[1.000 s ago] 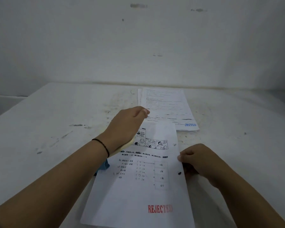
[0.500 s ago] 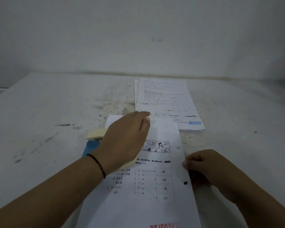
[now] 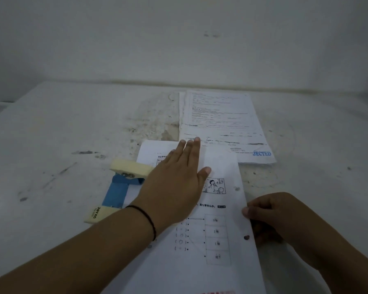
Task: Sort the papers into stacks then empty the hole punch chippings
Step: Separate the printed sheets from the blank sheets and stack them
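Note:
A printed sheet (image 3: 219, 240) with a cartoon, a table and two punched holes on its right margin lies near me on the table. My left hand (image 3: 176, 183) rests flat on its upper part, fingers spread and extended. My right hand (image 3: 272, 213) pinches the sheet's right edge between the two holes. A cream and blue hole punch (image 3: 117, 187) lies at the sheet's left edge, partly under my left wrist. Farther back sits a stack of papers (image 3: 221, 124) with a blue stamp at its lower right corner.
The white table (image 3: 62, 134) is scuffed and stained, with a worn patch left of the far stack. A white wall (image 3: 179, 39) rises right behind the table's far edge.
My left hand has flattened from a pinch onto the sheet, which now lies down. The hole punch has come into view at the left. My right hand kept its hold on the edge.

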`<state>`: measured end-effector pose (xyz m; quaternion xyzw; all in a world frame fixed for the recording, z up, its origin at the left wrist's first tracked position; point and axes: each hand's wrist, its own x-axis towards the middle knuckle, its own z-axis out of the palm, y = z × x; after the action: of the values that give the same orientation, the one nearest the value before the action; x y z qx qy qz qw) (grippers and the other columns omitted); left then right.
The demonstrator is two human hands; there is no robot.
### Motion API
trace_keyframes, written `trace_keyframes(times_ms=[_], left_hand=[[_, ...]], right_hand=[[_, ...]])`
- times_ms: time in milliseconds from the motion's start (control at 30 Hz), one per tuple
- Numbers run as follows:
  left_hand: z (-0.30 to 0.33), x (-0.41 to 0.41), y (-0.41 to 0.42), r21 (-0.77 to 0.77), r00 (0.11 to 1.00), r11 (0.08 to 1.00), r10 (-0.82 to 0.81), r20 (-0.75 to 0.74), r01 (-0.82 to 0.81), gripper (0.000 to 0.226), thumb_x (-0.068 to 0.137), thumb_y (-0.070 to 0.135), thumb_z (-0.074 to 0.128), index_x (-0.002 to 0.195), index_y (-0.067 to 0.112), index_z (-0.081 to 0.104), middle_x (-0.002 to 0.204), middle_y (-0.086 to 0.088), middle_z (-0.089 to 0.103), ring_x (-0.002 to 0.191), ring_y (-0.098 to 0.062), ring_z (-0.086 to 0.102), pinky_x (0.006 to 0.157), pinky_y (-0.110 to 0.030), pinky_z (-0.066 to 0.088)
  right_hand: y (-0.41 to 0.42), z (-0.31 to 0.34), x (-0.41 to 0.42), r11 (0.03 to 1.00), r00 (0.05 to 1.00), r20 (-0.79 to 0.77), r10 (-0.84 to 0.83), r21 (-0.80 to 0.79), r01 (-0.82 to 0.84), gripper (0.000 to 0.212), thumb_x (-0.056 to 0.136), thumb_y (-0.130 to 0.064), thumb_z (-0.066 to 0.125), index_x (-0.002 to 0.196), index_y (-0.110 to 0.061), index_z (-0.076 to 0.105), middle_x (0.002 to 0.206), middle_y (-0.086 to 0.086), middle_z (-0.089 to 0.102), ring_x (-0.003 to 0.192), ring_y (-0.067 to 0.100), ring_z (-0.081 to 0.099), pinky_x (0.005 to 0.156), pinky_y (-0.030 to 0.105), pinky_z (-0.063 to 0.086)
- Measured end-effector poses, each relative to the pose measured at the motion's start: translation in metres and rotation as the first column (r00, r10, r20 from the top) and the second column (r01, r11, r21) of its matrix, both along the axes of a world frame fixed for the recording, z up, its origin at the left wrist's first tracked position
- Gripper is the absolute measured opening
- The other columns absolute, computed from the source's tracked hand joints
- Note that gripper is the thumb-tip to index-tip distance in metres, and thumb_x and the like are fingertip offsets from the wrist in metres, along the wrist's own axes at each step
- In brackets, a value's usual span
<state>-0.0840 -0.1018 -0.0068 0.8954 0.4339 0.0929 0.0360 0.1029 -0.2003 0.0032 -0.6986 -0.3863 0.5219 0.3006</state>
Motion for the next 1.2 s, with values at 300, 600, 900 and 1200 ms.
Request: trace_keyframes(times_ms=[300, 600, 900, 1200], left_hand=[[0.028, -0.004, -0.005, -0.162, 0.982, 0.987, 0.052, 0.181, -0.022, 0.057, 0.098, 0.045, 0.013, 0.149, 0.020, 0.005, 0.158, 0.004, 0.009, 0.144, -0.008, 0.004, 0.104, -0.019, 0.003], [0.066, -0.033, 0.000, -0.424, 0.684, 0.902, 0.259, 0.682, 0.081, 0.038, 0.098, 0.045, 0.028, 0.133, 0.040, 0.042, 0.105, 0.044, 0.041, 0.086, 0.039, 0.034, 0.070, 0.013, 0.026], [0.061, -0.035, -0.001, -0.416, 0.664, 0.905, 0.259, 0.701, 0.086, 0.043, 0.098, 0.044, 0.028, 0.136, 0.032, 0.044, 0.128, 0.024, 0.046, 0.114, 0.008, 0.038, 0.086, -0.005, 0.027], [0.057, -0.037, 0.000, -0.420, 0.651, 0.903, 0.267, 0.711, 0.087, 0.040, 0.098, 0.044, 0.030, 0.132, 0.034, 0.047, 0.123, 0.027, 0.048, 0.117, 0.005, 0.041, 0.098, -0.019, 0.031]], right_hand=[[-0.002, -0.001, -0.004, 0.999, 0.999, 0.040, -0.009, 0.044, 0.008, 0.020, 0.087, -0.011, 0.061, 0.076, -0.001, 0.074, 0.072, 0.015, 0.074, 0.064, 0.031, 0.072, 0.052, 0.027, 0.058], [-0.004, -0.004, -0.005, 0.995, 0.996, 0.057, -0.063, 0.085, 0.058, 0.018, 0.086, -0.007, 0.060, 0.074, 0.001, 0.072, 0.070, 0.017, 0.074, 0.063, 0.033, 0.071, 0.052, 0.029, 0.057], [-0.006, -0.004, -0.011, 0.989, 0.995, 0.025, -0.095, 0.118, 0.091, 0.020, 0.085, -0.005, 0.059, 0.070, 0.001, 0.071, 0.069, 0.016, 0.074, 0.057, 0.028, 0.070, 0.049, 0.027, 0.054], [-0.011, 0.001, -0.016, 0.933, 0.956, 0.124, -0.264, 0.284, 0.221, 0.015, 0.088, -0.006, 0.055, 0.080, -0.007, 0.067, 0.082, 0.015, 0.071, 0.075, 0.033, 0.067, 0.069, 0.042, 0.056]])
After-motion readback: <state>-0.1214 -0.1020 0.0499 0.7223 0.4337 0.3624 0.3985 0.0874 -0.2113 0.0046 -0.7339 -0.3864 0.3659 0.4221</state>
